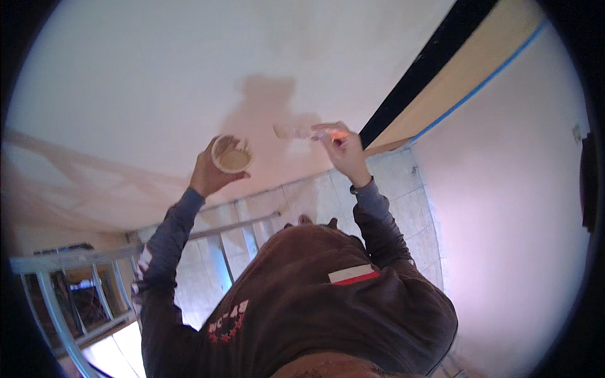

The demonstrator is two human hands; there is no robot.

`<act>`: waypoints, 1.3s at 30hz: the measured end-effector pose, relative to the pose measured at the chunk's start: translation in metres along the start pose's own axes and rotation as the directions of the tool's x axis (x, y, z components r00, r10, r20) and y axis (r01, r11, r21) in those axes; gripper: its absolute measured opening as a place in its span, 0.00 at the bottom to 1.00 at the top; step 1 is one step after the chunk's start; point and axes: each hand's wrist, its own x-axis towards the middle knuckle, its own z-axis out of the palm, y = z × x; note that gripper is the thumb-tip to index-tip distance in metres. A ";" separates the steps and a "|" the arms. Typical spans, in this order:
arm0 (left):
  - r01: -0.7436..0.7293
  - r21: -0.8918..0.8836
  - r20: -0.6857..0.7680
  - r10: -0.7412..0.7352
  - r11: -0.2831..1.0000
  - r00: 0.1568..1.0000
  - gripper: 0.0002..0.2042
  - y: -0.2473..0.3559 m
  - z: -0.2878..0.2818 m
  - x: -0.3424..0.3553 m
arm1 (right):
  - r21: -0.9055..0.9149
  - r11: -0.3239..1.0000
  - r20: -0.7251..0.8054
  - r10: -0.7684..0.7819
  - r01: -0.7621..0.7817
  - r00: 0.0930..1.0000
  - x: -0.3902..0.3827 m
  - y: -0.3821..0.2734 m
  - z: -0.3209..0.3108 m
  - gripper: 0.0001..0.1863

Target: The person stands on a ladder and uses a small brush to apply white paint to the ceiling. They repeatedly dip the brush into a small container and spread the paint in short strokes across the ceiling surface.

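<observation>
My left hand (pixel 203 171) is wrapped round a small round white tub (pixel 217 156), tipped so that its mouth shows. Inside lies beige paint (pixel 234 159). To the right, my right hand (pixel 346 155) is raised and pinches a paintbrush (pixel 291 131) by its handle, which shows a bright orange part. The bristles point left, toward the tub, with a gap between them. Both hands are in front of a pale wall (pixel 145 69); whether the bristles touch it I cannot tell. Motion slightly blurs the brush.
A metal ladder (pixel 44 296) stands at the lower left, near my left arm. A black strip (pixel 423 66) runs diagonally at the upper right, beside a tan band and blue tape (pixel 482 86). Tiled floor (pixel 403 183) lies below, and a pinkish wall (pixel 504 233) rises at right.
</observation>
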 end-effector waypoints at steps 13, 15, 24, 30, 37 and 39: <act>0.030 -0.096 0.197 -0.011 0.995 0.980 0.49 0.025 0.011 -0.012 | 0.027 0.982 0.294 -0.188 0.189 0.937 0.013 -0.100 0.036 0.10; -0.007 -0.079 0.202 0.023 0.997 0.979 0.49 0.025 0.012 -0.013 | -0.086 0.953 0.324 -0.249 0.290 0.913 0.019 -0.097 0.042 0.12; -0.015 -0.066 0.244 0.031 0.998 0.969 0.52 0.022 0.014 -0.013 | -0.197 0.898 0.402 -0.292 0.393 0.868 0.026 -0.088 0.063 0.17; 0.047 -0.071 0.271 -0.026 0.996 0.962 0.52 0.028 0.015 -0.016 | -0.204 0.914 0.425 -0.239 0.350 0.873 0.024 -0.091 0.066 0.16; 0.024 -0.054 0.273 -0.008 0.998 0.962 0.51 0.024 0.017 -0.016 | -0.146 0.957 0.468 -0.156 0.251 0.870 0.026 -0.084 0.067 0.14; 0.026 -0.059 0.269 -0.009 0.998 0.963 0.51 0.025 0.016 -0.016 | -0.089 0.972 0.430 -0.158 0.215 0.889 0.025 -0.084 0.067 0.14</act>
